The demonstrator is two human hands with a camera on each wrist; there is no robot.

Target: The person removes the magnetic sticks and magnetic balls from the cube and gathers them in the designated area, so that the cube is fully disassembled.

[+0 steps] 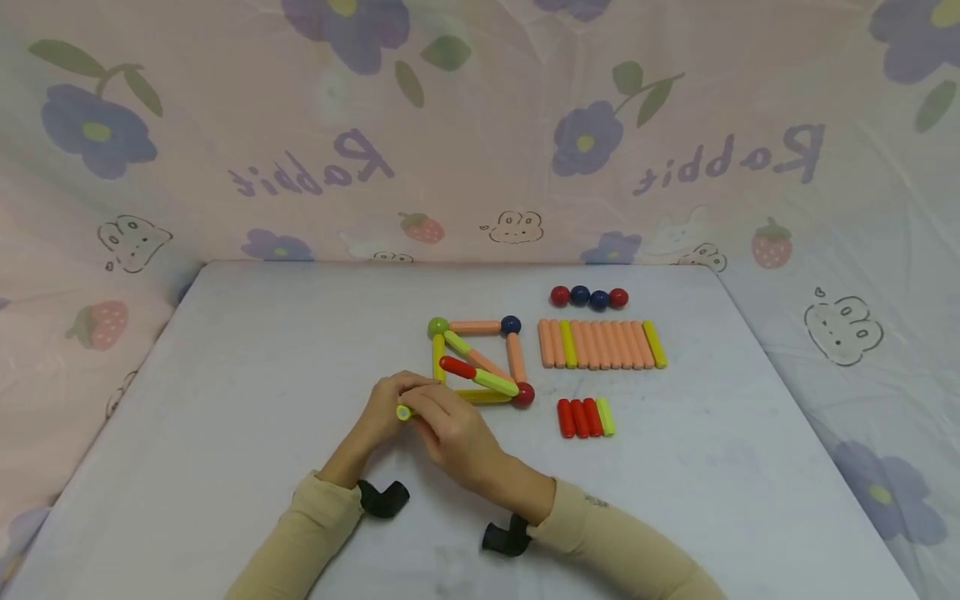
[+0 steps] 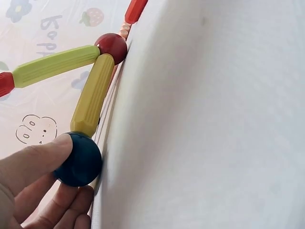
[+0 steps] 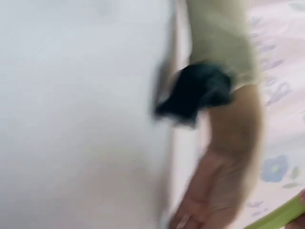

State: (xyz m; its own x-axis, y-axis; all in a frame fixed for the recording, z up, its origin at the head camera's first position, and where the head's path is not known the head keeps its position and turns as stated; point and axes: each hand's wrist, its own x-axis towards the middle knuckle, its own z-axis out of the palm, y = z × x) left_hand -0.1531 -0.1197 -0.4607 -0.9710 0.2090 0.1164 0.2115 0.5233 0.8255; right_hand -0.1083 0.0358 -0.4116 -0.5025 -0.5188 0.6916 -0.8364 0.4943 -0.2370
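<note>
My left hand (image 1: 384, 410) pinches a dark blue ball (image 2: 82, 164) at the near left corner of a magnetic-stick frame. From that ball a yellow stick (image 2: 93, 98) runs to a red ball (image 1: 522, 394). A yellow-green stick (image 1: 495, 382) tipped with a red stick (image 1: 458, 367) slants up from the red ball. My right hand (image 1: 459, 433) crosses over the left and pinches another yellow-green stick (image 3: 279, 214), whose end points left in the head view. A green ball (image 1: 438, 327) and a blue ball (image 1: 511, 325) form the far corners.
Right of the frame lies a row of pink and yellow sticks (image 1: 600, 345). Behind it are red and blue balls (image 1: 580, 296). Closer in are short red sticks (image 1: 577, 418) beside a yellow-green one (image 1: 606, 417). A patterned curtain (image 1: 480, 125) rises behind the white table (image 1: 262, 333).
</note>
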